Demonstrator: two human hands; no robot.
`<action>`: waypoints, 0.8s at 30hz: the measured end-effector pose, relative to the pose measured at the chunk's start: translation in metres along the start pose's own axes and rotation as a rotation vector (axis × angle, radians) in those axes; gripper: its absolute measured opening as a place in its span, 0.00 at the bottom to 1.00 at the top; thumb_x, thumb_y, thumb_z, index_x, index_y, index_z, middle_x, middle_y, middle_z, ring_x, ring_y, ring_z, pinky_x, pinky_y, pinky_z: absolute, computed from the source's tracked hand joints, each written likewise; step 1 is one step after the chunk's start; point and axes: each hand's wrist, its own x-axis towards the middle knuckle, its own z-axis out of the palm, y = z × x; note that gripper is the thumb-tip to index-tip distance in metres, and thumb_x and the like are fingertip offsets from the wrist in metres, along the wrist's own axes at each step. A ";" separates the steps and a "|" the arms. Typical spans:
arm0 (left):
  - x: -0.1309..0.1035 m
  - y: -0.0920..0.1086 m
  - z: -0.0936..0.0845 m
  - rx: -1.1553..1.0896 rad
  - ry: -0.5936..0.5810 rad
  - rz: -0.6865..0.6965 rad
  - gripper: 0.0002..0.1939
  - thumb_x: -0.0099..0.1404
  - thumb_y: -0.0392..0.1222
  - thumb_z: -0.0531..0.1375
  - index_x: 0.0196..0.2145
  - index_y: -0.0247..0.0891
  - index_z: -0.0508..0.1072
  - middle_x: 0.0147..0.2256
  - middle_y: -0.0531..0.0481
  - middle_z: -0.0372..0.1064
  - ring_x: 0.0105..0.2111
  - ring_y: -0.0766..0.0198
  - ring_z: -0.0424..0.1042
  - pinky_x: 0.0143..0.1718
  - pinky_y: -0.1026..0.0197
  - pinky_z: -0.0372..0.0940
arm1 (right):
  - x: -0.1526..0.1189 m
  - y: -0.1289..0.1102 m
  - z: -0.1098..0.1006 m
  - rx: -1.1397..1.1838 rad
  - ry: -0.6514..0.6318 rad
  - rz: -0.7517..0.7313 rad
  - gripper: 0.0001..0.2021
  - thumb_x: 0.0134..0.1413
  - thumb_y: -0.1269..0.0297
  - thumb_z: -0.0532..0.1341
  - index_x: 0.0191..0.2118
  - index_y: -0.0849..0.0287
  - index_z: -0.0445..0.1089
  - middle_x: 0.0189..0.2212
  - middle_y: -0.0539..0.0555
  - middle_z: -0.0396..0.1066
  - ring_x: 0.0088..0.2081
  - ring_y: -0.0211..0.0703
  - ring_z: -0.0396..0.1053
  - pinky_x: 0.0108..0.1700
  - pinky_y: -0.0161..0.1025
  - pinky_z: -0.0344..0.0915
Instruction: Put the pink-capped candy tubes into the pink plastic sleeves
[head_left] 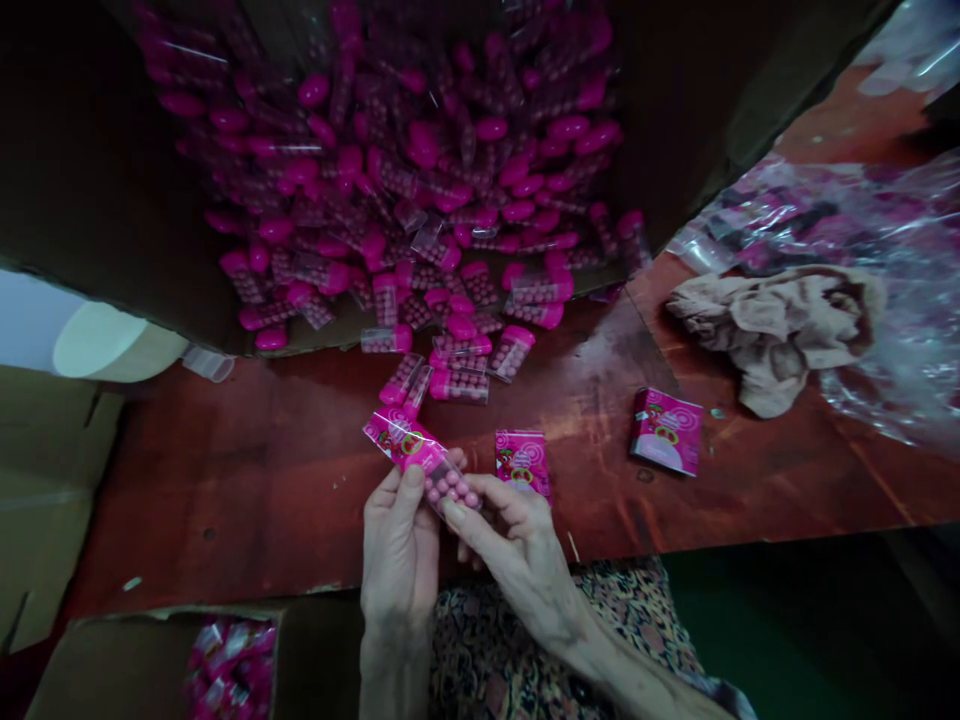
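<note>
Close to the table's front edge, both hands hold one clear candy tube (452, 487) filled with pink balls. A pink printed sleeve (409, 440) is around its upper part and sticks out past it, flat at the far end. My left hand (403, 530) pinches the sleeve and tube between thumb and fingers. My right hand (517, 545) grips the tube's lower end, with the fingertips partly hidden behind it. Just beyond my right hand lies a flat pink printed sleeve (523, 462). Farther right is a stack of such sleeves (666, 433).
A large cardboard box (720, 90) lies open towards me, with many pink-capped candy tubes (420, 180) spilling out onto the red table (285, 470). A crumpled cloth (780, 320) and clear plastic bags (900, 240) lie right. A lower-left box (135, 660) holds pink packed pieces (231, 670).
</note>
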 end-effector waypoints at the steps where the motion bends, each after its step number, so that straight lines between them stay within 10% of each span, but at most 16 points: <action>1: 0.000 0.001 -0.001 0.011 -0.030 -0.007 0.11 0.50 0.43 0.65 0.28 0.33 0.76 0.27 0.44 0.75 0.25 0.62 0.72 0.32 0.59 0.68 | -0.001 -0.001 -0.001 -0.012 0.001 -0.010 0.11 0.55 0.59 0.57 0.36 0.61 0.70 0.19 0.46 0.62 0.19 0.30 0.59 0.19 0.28 0.59; 10: 0.003 0.001 -0.008 -0.065 -0.178 -0.074 0.24 0.47 0.59 0.62 0.31 0.33 0.76 0.34 0.39 0.75 0.28 0.57 0.73 0.32 0.55 0.68 | -0.003 -0.004 -0.003 -0.344 0.045 -0.317 0.05 0.56 0.68 0.55 0.35 0.60 0.69 0.27 0.51 0.68 0.28 0.37 0.65 0.32 0.34 0.64; 15: 0.006 -0.003 -0.008 -0.102 -0.069 -0.037 0.13 0.50 0.47 0.64 0.31 0.37 0.76 0.30 0.46 0.76 0.35 0.59 0.73 0.40 0.58 0.66 | -0.003 0.003 -0.001 -0.420 0.028 -0.329 0.06 0.58 0.68 0.53 0.33 0.60 0.66 0.26 0.51 0.66 0.29 0.38 0.65 0.33 0.35 0.64; 24: 0.013 -0.018 -0.010 -0.278 -0.207 -0.078 0.15 0.44 0.56 0.65 0.30 0.51 0.75 0.29 0.56 0.75 0.44 0.53 0.70 0.45 0.47 0.63 | 0.002 0.008 -0.008 -0.489 0.038 -0.447 0.06 0.58 0.69 0.53 0.35 0.59 0.67 0.29 0.53 0.68 0.32 0.40 0.66 0.37 0.38 0.65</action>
